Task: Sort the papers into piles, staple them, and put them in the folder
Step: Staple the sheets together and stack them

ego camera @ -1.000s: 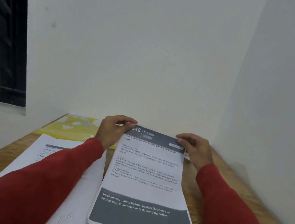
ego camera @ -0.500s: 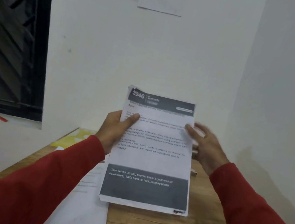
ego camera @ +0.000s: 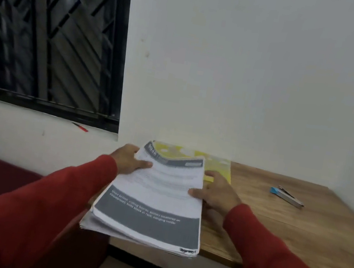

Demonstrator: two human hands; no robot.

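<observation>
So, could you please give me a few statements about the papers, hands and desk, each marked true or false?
1. Both hands grip the thick stack of printed white papers, left hand and right hand at its sides. True.
2. The blue and silver metal stapler lies on the stack. False: it lies on the wooden desk, apart to the right.
3. The yellow plastic folder lies behind the stack. True.
4. The stack's top sheet is blank. False: it carries printed text and grey bands.

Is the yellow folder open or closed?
Cannot tell. The yellow folder lies flat on the table, mostly hidden behind the stack of papers.
</observation>
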